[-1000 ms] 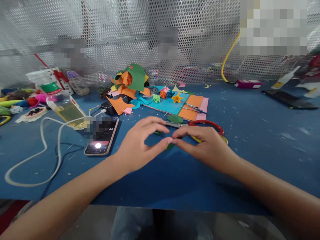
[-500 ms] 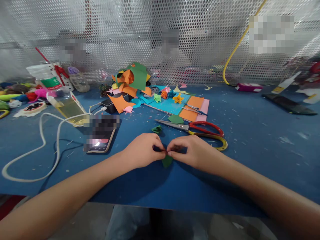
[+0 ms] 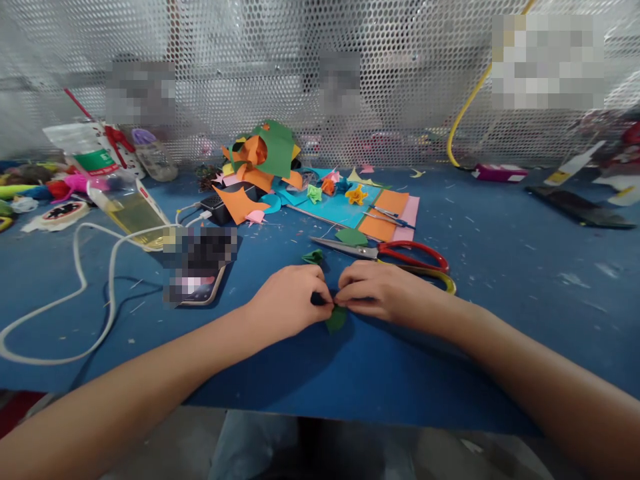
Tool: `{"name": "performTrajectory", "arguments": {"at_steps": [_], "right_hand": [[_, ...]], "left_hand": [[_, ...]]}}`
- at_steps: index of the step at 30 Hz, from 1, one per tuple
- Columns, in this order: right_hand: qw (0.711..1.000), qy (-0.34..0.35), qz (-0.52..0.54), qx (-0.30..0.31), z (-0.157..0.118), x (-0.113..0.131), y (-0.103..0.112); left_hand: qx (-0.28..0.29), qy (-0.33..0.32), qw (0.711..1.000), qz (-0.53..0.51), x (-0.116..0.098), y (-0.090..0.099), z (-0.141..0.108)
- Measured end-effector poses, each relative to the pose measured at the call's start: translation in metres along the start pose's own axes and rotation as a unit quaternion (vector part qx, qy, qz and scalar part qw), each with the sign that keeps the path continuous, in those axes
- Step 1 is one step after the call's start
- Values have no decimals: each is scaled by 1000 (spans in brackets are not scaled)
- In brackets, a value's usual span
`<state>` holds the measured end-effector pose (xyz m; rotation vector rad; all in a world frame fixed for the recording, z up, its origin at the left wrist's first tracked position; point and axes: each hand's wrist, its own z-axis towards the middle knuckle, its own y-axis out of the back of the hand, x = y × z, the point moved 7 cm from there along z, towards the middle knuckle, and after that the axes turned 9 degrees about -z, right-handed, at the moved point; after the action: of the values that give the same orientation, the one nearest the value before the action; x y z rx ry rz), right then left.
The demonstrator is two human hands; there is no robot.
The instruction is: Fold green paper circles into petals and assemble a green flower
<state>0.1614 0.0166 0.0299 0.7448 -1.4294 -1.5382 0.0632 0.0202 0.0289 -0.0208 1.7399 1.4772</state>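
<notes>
A small green paper piece (image 3: 337, 319) is pinched between both hands near the front middle of the blue table (image 3: 380, 373). My left hand (image 3: 287, 301) grips its upper left edge with thumb and fingertips. From the right, the fingers of my right hand (image 3: 383, 291) close on the same piece, their tips almost touching those of the left. Just behind the hands lie a folded green paper piece (image 3: 313, 257) and a flat green leaf shape (image 3: 351, 237). Scissors (image 3: 390, 251) with red and yellow handles lie behind my right hand, which partly covers them.
A phone (image 3: 203, 267), white cable (image 3: 113, 287) and tilted clear container (image 3: 135, 213) are at left. Behind are a paper scrap heap (image 3: 260, 160), small paper flowers (image 3: 357, 195) on blue paper (image 3: 330, 208), and orange paper (image 3: 384, 215). A dark phone (image 3: 575, 205) lies far right.
The fingers of my right hand have come closer together and lie flatter over the green piece. My left hand has shifted only slightly. The camera view has moved a little.
</notes>
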Motion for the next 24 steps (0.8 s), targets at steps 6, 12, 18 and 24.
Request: {"name": "performTrajectory", "arguments": {"at_steps": [6,12,18,24], "right_hand": [[998,15,-58,21,2,10,2],[999,-12,-39,36,-1,6,-2],[983,-123,130,-41,4,-16,-8],[952,-215,219,-2,9,-27,-22]], "left_hand": [[10,-34,998,48,-3,-3,0],[39,-70,995,62,-11,-2,-3],[16,34,997,-63,6,2,1],[26,13,999,-27,2,0,-1]]}}
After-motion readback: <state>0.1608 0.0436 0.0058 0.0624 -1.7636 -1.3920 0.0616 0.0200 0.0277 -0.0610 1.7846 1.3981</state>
